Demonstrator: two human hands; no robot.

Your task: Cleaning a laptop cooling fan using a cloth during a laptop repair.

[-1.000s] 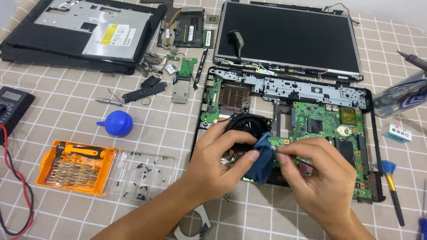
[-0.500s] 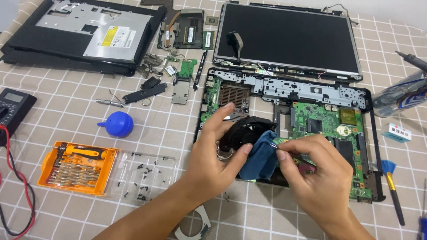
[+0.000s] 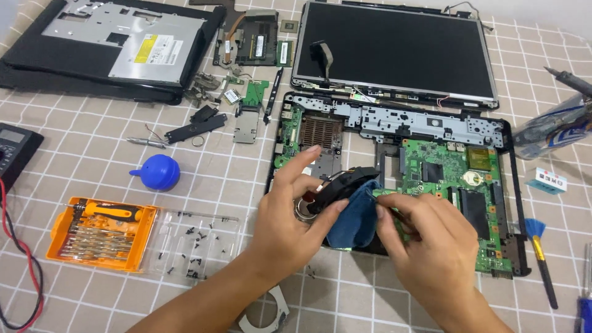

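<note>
My left hand point(image 3: 293, 213) grips a round black cooling fan point(image 3: 345, 184), tilted up on its edge above the open laptop base point(image 3: 502, 179). My right hand point(image 3: 431, 243) pinches a blue cloth point(image 3: 354, 219) against the fan's lower side. Both hands hover over the front left part of the green motherboard point(image 3: 444, 166). A copper heatsink grille point(image 3: 320, 131) shows just beyond my left fingers.
A detached laptop screen point(image 3: 394, 49) lies at the back, a black case panel point(image 3: 117, 46) at back left. Left of the hands are a blue air blower point(image 3: 159, 172), an orange screwdriver kit point(image 3: 102, 233) and a clear lid with several screws point(image 3: 197, 243). A small brush point(image 3: 541, 259) lies right.
The fan has been tipped up from lying flat to standing on its edge. The blue cloth has slid under and along it, and my right hand shifted slightly right.
</note>
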